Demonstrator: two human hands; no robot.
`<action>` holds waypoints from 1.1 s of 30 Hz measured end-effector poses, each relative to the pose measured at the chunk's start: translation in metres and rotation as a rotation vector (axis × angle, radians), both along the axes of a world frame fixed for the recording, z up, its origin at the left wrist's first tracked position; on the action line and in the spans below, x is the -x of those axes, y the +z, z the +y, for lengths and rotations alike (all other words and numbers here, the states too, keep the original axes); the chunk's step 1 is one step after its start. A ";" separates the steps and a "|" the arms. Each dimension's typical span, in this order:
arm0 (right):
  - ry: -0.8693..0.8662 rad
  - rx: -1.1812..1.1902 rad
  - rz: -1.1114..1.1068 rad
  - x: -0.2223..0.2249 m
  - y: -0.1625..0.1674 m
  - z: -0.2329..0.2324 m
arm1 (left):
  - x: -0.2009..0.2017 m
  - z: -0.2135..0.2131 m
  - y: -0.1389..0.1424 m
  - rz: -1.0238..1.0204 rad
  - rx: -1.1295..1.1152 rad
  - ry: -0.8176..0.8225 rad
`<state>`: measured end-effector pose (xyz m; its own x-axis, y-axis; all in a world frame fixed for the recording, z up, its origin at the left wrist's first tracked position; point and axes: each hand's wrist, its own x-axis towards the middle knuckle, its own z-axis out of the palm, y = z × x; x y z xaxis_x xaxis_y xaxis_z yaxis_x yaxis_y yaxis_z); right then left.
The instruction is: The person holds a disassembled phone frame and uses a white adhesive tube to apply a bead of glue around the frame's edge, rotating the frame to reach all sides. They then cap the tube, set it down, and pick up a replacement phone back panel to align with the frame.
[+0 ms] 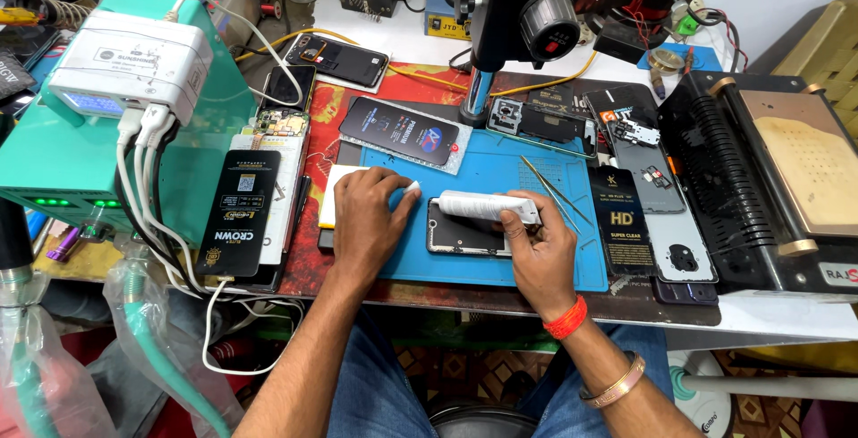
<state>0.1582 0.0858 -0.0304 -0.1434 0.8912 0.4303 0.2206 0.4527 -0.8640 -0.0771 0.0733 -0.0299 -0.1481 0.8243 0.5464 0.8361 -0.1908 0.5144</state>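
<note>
The right hand [539,246] was closed around a white tube [488,208], held lying sideways over the top edge of a dark phone [465,231] on the blue mat [500,264]. The left hand [368,214] pinched a small white piece [410,188] just left of the phone, palm down on the mat. Tweezers [550,189] lay nearby to the right. A microscope stand [500,36] stood behind.

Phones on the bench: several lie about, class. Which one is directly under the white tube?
The dark phone on the blue mat, between the left hand and right hand; the right hand holds the white tube across it. The other phones lie farther back or aside.
</note>
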 end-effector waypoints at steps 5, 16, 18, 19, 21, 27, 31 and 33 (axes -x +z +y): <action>0.009 -0.029 0.009 0.000 0.000 -0.001 | 0.000 0.001 0.000 -0.008 0.006 -0.001; -0.012 -0.039 -0.008 0.001 0.001 -0.002 | 0.000 0.000 0.000 0.001 0.012 0.001; -0.032 -0.028 -0.024 0.000 0.001 -0.001 | 0.000 0.000 0.000 -0.001 0.008 -0.001; -0.041 -0.023 -0.032 0.000 0.001 -0.001 | 0.000 0.000 0.001 0.001 0.003 0.000; -0.029 -0.034 -0.024 0.000 0.002 -0.001 | 0.000 0.000 0.001 0.003 -0.006 0.000; -0.005 -0.049 -0.009 0.001 0.001 -0.003 | 0.000 0.000 0.000 -0.005 0.016 -0.002; -0.021 -0.057 -0.024 0.001 0.004 -0.003 | 0.000 -0.001 0.001 -0.001 0.002 -0.006; -0.024 -0.046 -0.025 0.001 0.005 -0.002 | 0.000 0.000 0.001 -0.005 0.004 -0.005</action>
<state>0.1577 0.0843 -0.0252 -0.1335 0.8736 0.4679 0.2530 0.4865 -0.8362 -0.0771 0.0731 -0.0288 -0.1468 0.8270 0.5428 0.8326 -0.1929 0.5191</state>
